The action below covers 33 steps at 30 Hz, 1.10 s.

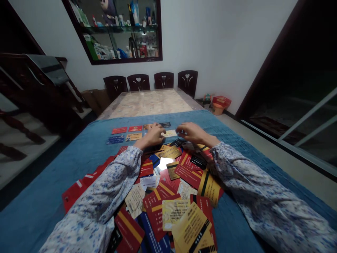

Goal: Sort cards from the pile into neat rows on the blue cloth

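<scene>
Both hands are out over the far edge of the card pile (171, 196). The left hand (154, 135) and right hand (192, 133) each have fingers curled onto one end of the pale card (170, 133), gripping it between them. Can't tell if it's lifted or lying flat on the blue cloth (79, 154). It sits just past the pile and right beside the laid-out cards: red card (119, 130), second red card (135, 128), blue card (115, 139), yellow card (133, 136), dark card (165, 124). Risks, as I read it: both sleeves (116, 182) lie across the loose pile, so any forearm drag would likely shuffle or shed cards. The left knuckles are almost on the laid-out cards and a nudge could knock them askew. The cards look glossy and overlap, so one could slide off or two could come up stuck together. The textured cloth could bunch and shift everything on it. Beyond the cloth is bare tabletop (147, 103), with four chairs (138, 82) at the far end, well apart. There's a glass cabinet (118, 28) on the wall and stairs to the left. Nothing blocks the hands except the pile under the arms.
</scene>
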Each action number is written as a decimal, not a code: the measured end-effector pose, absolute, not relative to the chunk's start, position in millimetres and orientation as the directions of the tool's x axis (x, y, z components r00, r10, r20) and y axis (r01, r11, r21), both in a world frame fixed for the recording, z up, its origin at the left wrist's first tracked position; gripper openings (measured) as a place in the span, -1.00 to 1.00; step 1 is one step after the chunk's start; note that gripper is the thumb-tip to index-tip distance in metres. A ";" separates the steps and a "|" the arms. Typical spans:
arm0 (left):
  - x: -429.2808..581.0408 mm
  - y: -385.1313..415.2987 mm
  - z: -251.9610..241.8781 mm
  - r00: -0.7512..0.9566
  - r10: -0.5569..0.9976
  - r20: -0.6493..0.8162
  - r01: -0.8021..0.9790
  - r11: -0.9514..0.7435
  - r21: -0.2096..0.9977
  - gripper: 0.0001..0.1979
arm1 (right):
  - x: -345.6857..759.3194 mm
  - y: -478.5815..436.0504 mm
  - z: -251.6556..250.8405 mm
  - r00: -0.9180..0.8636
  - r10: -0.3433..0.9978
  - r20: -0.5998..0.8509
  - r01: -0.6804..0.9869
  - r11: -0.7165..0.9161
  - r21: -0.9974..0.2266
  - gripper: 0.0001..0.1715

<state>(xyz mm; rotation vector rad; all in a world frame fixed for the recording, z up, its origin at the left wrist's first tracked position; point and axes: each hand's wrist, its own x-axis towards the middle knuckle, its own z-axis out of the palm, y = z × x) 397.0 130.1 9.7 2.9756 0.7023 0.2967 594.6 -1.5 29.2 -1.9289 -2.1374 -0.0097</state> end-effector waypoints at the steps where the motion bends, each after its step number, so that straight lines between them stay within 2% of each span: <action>1: 394.8 126.8 11.9 0.878 0.450 0.165 0.436 -0.893 0.114 -0.72 | 593.7 -3.2 29.0 -0.100 0.975 0.200 0.976 0.136 -0.173 -0.72; 9: 372.9 98.8 23.0 0.886 0.452 0.103 0.437 -0.888 0.143 -0.71 | 584.2 -11.8 27.7 -0.173 0.969 0.179 0.957 0.208 -0.202 -0.70; 15: 367.2 86.5 20.7 0.878 0.478 0.038 0.466 -0.869 0.164 -0.73 | 571.4 -14.1 22.3 -0.268 0.960 0.086 0.938 0.280 -0.203 -0.66; 19: 365.4 84.4 16.0 0.889 0.458 -0.007 0.454 -0.878 0.155 -0.67 | 565.9 -13.5 15.2 -0.315 0.948 0.044 0.920 0.317 -0.230 -0.67; 25: 362.7 85.0 10.7 0.938 0.347 -0.009 0.343 -0.924 0.168 -0.65 | 565.5 -10.0 7.4 -0.341 0.937 0.076 0.889 0.348 -0.297 -0.72; 29: 363.7 85.8 8.4 0.937 0.350 0.015 0.341 -0.921 0.186 -0.65 | 566.3 -9.0 6.4 -0.349 0.934 0.077 0.880 0.355 -0.317 -0.72; 33: 364.1 86.9 7.8 0.933 0.360 0.021 0.348 -0.914 0.209 -0.64 | 567.4 -9.2 7.2 -0.326 0.941 0.095 0.878 0.338 -0.337 -0.82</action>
